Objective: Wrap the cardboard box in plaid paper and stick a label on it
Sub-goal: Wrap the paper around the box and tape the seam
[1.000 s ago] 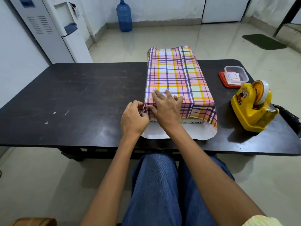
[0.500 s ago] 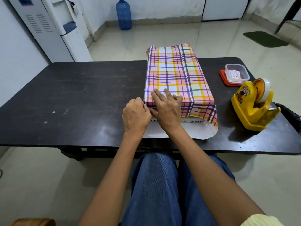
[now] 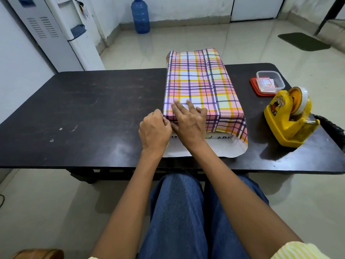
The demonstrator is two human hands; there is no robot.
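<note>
Cardboard box (image 3: 220,136) on the right half of a dark, scuffed table (image 3: 84,109), long side running away from the seated person. Almost fully covered with plaid paper (image 3: 197,85): smooth, with pink, yellow and white squares and purple lines, drawn tight over the top and both long sides. Only a thin printed strip of card visible at the near end. Below it, the white underside of the same paper, flat on the table, with a rounded corner at the right.

Right hand (image 3: 188,124) laid flat on the top at the near edge, fingers straight and a little spread, pressing the paper down. Left hand (image 3: 155,130) just beside it, at the near left corner of the box, fingers curled inward against the paper. Pinching a fold or only pushing: cannot tell, fingertips hidden behind the knuckles. Both forearms stretched forward over blue jeans (image 3: 179,212).

To the right, apart from the box, a yellow plastic tape dispenser (image 3: 287,116) with a roll. Behind it, a clear square container (image 3: 269,81) on a red lid (image 3: 253,86).
</note>
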